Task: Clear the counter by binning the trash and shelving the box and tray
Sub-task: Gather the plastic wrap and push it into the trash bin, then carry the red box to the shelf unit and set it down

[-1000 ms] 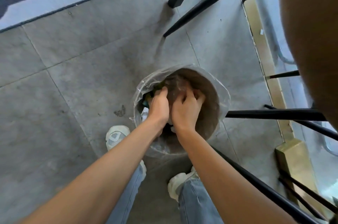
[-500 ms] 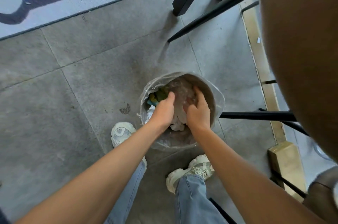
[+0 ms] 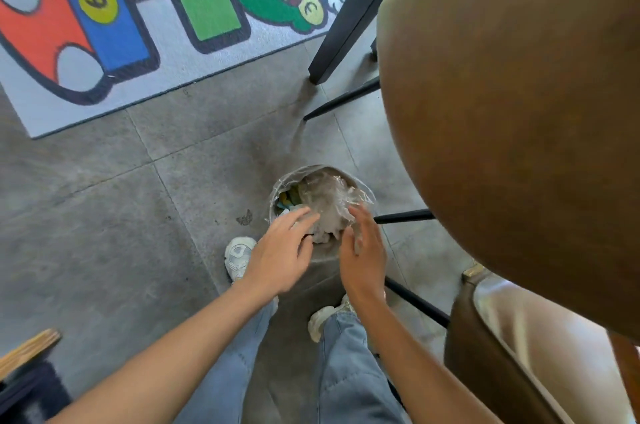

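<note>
The trash (image 3: 320, 212), a crumpled mass of clear plastic and paper with green and blue scraps at its left, is seen inside the lined bin (image 3: 363, 193) on the grey floor tiles. Both hands are held above the bin's near rim, empty: the left hand (image 3: 280, 255) is spread flat with fingers extended, the right hand (image 3: 363, 252) is opened edge-on, nothing pinched. By this posture, the binning step is judged done. The box and tray are not in view. Room is tight on the right, where the brown seat (image 3: 512, 119) overhangs and black legs (image 3: 403, 216) pass beside the bin; open floor is left toward the patterned rug (image 3: 166, 32). 2 white shoes are planted just short of the bin.
</note>
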